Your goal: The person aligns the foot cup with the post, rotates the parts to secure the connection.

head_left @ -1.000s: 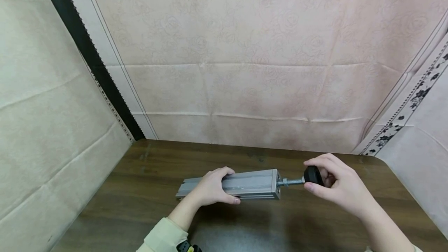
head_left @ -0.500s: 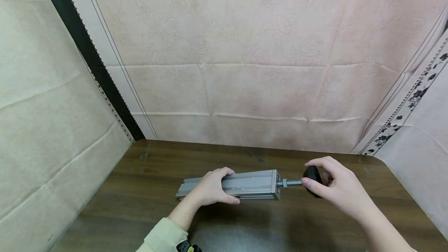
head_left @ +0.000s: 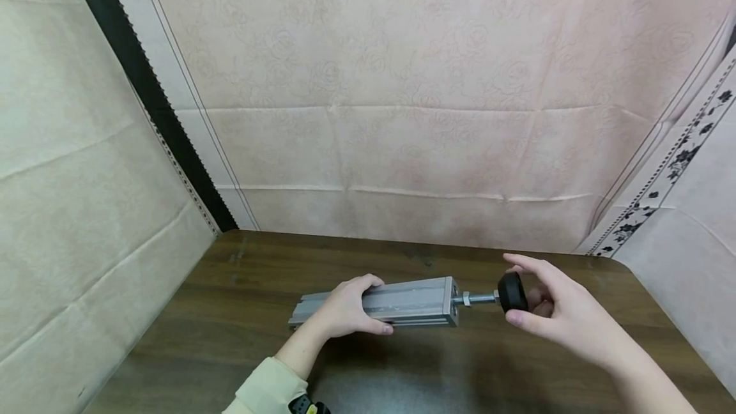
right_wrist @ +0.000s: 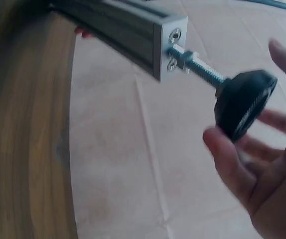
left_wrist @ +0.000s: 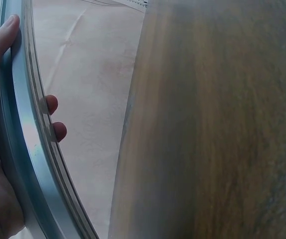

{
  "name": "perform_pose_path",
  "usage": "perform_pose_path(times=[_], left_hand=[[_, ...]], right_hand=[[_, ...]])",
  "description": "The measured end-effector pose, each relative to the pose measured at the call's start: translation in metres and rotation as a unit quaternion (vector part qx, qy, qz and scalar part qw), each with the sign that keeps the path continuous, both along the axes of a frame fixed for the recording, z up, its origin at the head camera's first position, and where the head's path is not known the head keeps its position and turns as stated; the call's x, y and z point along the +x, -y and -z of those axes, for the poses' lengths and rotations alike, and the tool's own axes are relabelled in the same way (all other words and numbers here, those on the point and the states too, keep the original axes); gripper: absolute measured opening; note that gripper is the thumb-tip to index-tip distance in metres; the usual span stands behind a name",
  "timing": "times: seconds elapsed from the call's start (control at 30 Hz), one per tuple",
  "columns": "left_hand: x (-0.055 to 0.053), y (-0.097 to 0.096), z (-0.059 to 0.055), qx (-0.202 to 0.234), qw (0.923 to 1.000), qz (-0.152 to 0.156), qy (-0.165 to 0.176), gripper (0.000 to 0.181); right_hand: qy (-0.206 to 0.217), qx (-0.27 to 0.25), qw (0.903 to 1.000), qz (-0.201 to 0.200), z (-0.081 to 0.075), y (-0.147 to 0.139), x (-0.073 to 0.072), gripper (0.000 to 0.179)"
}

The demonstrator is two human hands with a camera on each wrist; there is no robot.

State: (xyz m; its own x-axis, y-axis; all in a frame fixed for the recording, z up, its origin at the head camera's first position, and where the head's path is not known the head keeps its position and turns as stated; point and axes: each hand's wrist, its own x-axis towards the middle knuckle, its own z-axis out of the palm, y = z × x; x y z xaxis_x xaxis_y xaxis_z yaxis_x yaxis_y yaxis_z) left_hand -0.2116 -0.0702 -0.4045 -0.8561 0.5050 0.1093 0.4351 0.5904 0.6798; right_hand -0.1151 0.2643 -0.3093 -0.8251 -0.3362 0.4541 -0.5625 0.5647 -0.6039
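Note:
My left hand (head_left: 347, 308) grips a silver aluminium profile (head_left: 411, 300), thumb on the near side and fingers round the far side; fingertips (left_wrist: 58, 130) show past its edge in the left wrist view. From the profile's right end plate (right_wrist: 170, 50), fixed with screws, sticks out a threaded rod (right_wrist: 205, 71) with a nut (right_wrist: 185, 59) on it. A black levelling foot (head_left: 512, 292) sits on the rod's outer end. My right hand (head_left: 566, 315) is spread loosely around the foot: thumb tip right at its rim, index finger lifted away, other fingers behind it.
Under the hands is a brown wooden table (head_left: 241, 350) with rounded far corners. Pale patterned cloth (head_left: 402, 114) hangs behind it, with more cloth (head_left: 86, 209) along the left and right sides. The profile is held above the tabletop.
My right hand pinched the black foot, turned it, and now has loosened its fingers and shifted slightly right. The left hand and profile have hardly moved.

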Motion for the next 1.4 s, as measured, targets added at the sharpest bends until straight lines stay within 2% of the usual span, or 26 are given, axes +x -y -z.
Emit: perform_pose_path(times=[0.13,0.27,0.37,0.43,0.57,0.73,0.87,1.23,1.3,1.4], left_hand=[[0.000,0.000,0.001,-0.001,1.0000,-0.003,-0.002,0.074],[0.000,0.000,0.001,0.001,1.0000,-0.002,0.002,0.073],[0.000,0.000,0.001,0.004,1.0000,0.001,0.005,0.074],[0.000,0.001,0.001,0.005,1.0000,0.003,0.003,0.074],[0.000,0.000,0.002,0.001,1.0000,0.004,-0.005,0.074],[-0.001,0.000,0.003,-0.005,1.0000,0.001,-0.007,0.074],[-0.001,-0.001,0.003,-0.011,0.9999,-0.002,-0.007,0.074],[0.001,-0.001,0.004,-0.029,0.9995,-0.009,-0.012,0.077],[0.001,-0.001,0.004,-0.030,0.9994,-0.009,-0.012,0.077],[0.003,-0.001,0.004,-0.031,0.9994,-0.009,-0.011,0.077]], right_hand=[[-0.018,0.003,0.9987,-0.047,0.004,-0.009,-0.003,0.089],[-0.086,0.051,0.9925,-0.070,0.009,-0.017,-0.007,0.096],[-0.140,0.085,0.9824,-0.090,0.012,-0.020,-0.011,0.087],[-0.169,0.090,0.9760,-0.104,0.014,-0.020,-0.014,0.077],[-0.210,0.093,0.9659,-0.118,0.017,-0.018,-0.018,0.063],[-0.237,0.099,0.9585,-0.124,0.018,-0.014,-0.019,0.053],[-0.245,0.090,0.9576,-0.123,0.017,-0.012,-0.018,0.051],[-0.231,0.068,0.9629,-0.121,0.015,-0.010,-0.015,0.051],[-0.223,0.072,0.9650,-0.118,0.015,-0.011,-0.014,0.050],[-0.185,0.082,0.9737,-0.104,0.014,-0.012,-0.011,0.057]])
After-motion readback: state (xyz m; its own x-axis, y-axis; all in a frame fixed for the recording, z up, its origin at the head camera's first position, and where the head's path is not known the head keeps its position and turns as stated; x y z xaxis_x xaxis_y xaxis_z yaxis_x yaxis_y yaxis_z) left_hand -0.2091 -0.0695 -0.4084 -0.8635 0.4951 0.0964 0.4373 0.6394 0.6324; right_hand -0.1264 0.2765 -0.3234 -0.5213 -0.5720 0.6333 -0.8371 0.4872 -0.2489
